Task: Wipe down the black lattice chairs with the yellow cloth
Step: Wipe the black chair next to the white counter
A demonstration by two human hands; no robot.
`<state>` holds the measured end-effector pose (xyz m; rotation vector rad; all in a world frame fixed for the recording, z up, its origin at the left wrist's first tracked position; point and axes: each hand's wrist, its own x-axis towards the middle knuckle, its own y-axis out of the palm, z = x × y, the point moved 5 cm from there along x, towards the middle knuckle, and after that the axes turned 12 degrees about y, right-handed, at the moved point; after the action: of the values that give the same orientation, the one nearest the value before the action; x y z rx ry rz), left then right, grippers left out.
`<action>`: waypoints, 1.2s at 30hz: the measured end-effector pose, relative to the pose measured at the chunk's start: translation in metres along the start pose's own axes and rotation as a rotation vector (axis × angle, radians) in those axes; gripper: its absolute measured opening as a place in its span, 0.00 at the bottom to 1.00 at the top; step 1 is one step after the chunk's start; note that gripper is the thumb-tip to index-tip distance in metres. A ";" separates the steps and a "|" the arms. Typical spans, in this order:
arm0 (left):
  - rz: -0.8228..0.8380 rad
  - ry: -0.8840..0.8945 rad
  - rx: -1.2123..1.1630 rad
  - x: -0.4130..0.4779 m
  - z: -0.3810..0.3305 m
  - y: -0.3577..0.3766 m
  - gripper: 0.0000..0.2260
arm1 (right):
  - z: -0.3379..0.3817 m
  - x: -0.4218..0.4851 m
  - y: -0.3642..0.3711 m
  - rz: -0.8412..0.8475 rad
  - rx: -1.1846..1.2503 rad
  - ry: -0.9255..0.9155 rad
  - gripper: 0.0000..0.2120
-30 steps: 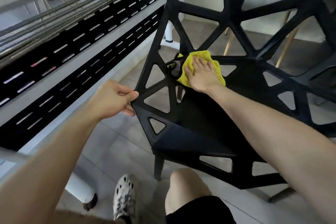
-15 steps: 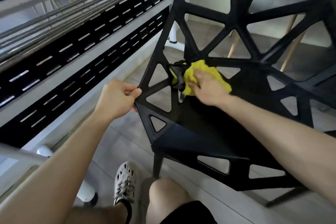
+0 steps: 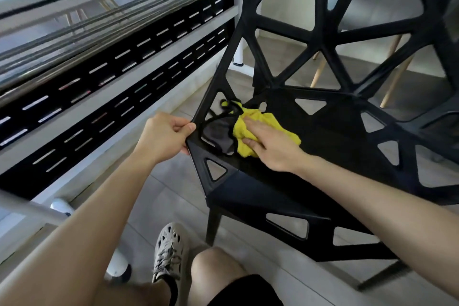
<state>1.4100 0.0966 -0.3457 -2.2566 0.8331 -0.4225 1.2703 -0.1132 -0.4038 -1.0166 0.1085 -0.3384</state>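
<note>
The yellow cloth (image 3: 273, 120) is pressed flat against the left part of the seat of the black lattice chair (image 3: 330, 136), under the right hand (image 3: 275, 146), whose fingers are held straight and slightly spread over the fabric. The seat's left edge is pinched between thumb and curled fingers of the left hand (image 3: 161, 136), so the chair is steadied.

For a good stroke, even pressure should be kept through the whole palm, the cloth should be kept bunched under the hand rather than trailing, and the ribs around each triangular opening should be followed, since dust is likely lodged there. A dark item with a black cord (image 3: 219, 135), possibly a mask, though the blur leaves this unsure, lies just beside the cloth and should be lifted clear, not dragged along.

Compared with half a second ago, the cloth has been drawn forward from the backrest joint towards the seat's left corner, and the fingers are laid flatter. The left hand's grip is unchanged.
</note>
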 end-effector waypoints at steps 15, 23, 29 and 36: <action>0.105 -0.050 -0.160 0.014 0.022 0.003 0.08 | 0.078 0.052 -0.017 -0.414 0.227 -0.051 0.35; 0.119 -0.028 -0.152 0.011 0.017 0.002 0.10 | 0.033 0.165 -0.087 -0.517 0.291 0.156 0.25; 0.107 -0.033 -0.173 0.012 0.019 0.001 0.10 | 0.047 0.064 -0.020 -0.315 0.146 -0.057 0.40; 0.169 -0.042 -0.211 0.013 0.017 0.000 0.09 | 0.011 0.054 -0.036 -0.262 0.122 0.078 0.28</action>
<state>1.4279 0.0964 -0.3569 -2.3530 1.0795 -0.2164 1.3154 -0.1395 -0.3637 -0.8975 0.0243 -0.6170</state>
